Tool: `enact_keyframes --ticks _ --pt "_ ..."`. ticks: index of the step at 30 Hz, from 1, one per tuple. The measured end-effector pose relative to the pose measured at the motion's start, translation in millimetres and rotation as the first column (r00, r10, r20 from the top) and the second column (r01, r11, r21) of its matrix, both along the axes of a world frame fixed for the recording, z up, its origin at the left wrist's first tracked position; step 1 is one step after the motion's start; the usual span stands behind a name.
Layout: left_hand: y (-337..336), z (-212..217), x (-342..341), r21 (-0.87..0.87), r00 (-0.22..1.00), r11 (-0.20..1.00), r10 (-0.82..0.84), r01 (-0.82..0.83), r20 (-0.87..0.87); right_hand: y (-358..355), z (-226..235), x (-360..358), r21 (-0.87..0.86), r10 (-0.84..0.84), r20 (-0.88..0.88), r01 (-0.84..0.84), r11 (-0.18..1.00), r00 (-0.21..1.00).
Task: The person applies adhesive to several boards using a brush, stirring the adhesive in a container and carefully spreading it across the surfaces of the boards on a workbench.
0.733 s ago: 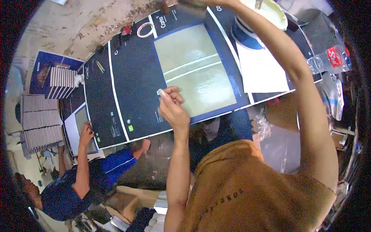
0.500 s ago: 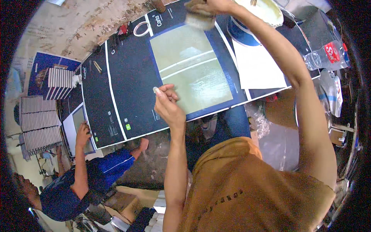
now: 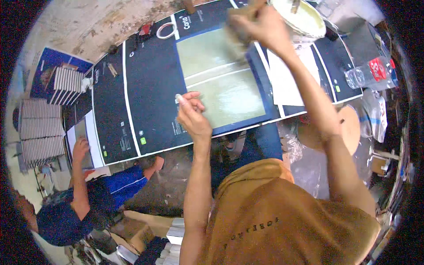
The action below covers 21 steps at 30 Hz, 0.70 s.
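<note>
Left hand (image 3: pixel 193 115): fingers pinched on a small pale object, resting at the sheet's left edge.
Right hand (image 3: pixel 260 24): closed around a blurred pad, at the sheet's far corner.
Sheet (image 3: pixel 221 79): flat on the dark board (image 3: pixel 145 97); likely thin, limp, glue-wet; lift by its edges.

Panel (image 3: pixel 221 84): laid on the printed sheet (image 3: pixel 132 101)
Bowl (image 3: pixel 300 20): behind panel, right
Bottle (image 3: pixel 371 73): far right
Stacks (image 3: pixel 39 128): far left
</note>
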<state>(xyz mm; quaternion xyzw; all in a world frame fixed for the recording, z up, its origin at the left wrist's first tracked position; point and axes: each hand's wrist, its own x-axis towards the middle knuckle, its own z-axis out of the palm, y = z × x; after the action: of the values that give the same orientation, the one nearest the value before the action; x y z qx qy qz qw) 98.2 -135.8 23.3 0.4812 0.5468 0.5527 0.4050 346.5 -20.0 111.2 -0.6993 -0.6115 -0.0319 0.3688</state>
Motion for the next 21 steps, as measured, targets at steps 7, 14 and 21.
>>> enact_keyframes --ticks 7,14,21 --pt "3.4 0.5 2.2 0.053 0.992 0.995 0.084 -0.080 -0.097 -37.1 -41.5 -92.4 -0.205 0.105 -0.363 -0.189 0.960 0.926" --pt "6.7 -5.8 -0.3 0.050 0.992 0.992 0.110 -0.113 0.055 -86.0 -14.8 28.8 -0.021 -0.052 0.074 0.053 0.998 0.996" --pt "3.7 -6.2 -3.0 -0.003 0.984 0.997 0.080 -0.080 0.158 -97.1 -44.2 -94.1 -0.001 0.124 -0.317 -0.131 0.991 0.940"
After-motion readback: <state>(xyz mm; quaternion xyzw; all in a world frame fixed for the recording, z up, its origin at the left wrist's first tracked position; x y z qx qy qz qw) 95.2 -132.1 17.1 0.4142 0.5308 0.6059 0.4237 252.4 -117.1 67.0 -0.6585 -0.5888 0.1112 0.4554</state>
